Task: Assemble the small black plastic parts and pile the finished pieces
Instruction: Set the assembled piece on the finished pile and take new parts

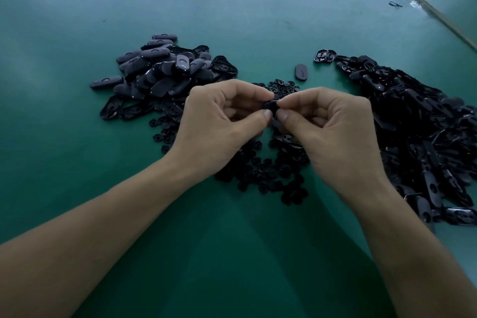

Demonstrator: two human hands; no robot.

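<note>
Pinching one small black part (271, 105) between them, the left hand (222, 116) and the right hand (327, 126) are meeting fingertip to fingertip above a green counter (232, 253); each hand is curling thumb and forefinger onto one end of the part, the other fingers folding toward the palm; the part is sitting between the two thumbs, mostly hidden; directly beneath both hands a scatter of small round clips (268, 170) is lying on the counter; beyond and outward of the left hand a pile of oval pieces (160, 70) is resting; outward of the right hand a larger heap of oval shells (418, 124) is spreading; just beyond the right hand's fingertips a single oval piece (301, 72) is lying alone.
</note>
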